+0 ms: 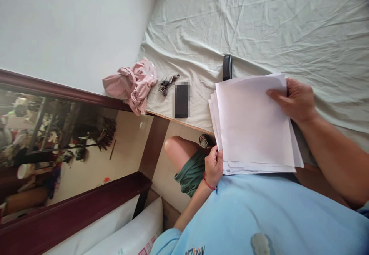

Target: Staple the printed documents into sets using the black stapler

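A loose stack of white paper sheets (253,124) is held in front of my blue shirt, its edges fanned unevenly. My left hand (213,165), with a red cord at the wrist, pinches the stack's lower left edge. On the upper right edge my right hand (300,97) grips the sheets, thumb on top and fingers hidden beneath. The top sheet looks blank; a little print shows along the bottom edge of a lower one. Just beyond the paper lies a black oblong object (227,67), perhaps a stapler, partly covered by the stack.
A pale wrinkled sheet (276,28) covers the bed. Near its edge lie a dark phone-like rectangle (182,101), a bunch of keys (165,86) and a pink cloth (135,82). A dark-red framed opening or mirror (95,97) stands left, a white sack (135,228) below.
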